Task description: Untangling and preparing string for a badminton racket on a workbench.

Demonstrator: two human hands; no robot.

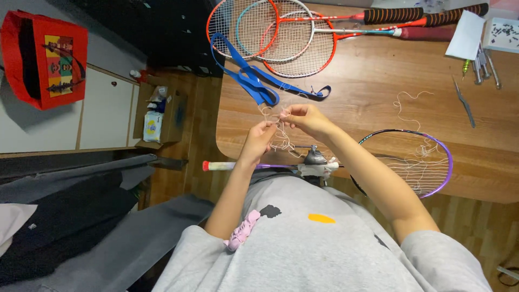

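Note:
My left hand (260, 138) and my right hand (304, 117) are raised close together over the table's near edge, both pinching a tangle of thin white racket string (281, 141) that hangs between them. Below them a purple-framed badminton racket (432, 167) lies across my lap and the wooden table (378, 92), its strings cut and frayed, its red-capped handle (216, 165) pointing left. A loose curl of white string (405, 103) rests on the table to the right of my hands.
Three racquets (281, 32) with red, teal and white frames lie at the table's far side beside a blue strap (254, 81). Small tools (478, 70), tweezers (464, 103) and a white sheet (466, 35) sit far right. A red bag (46, 59) and a cardboard box (162, 116) stand left.

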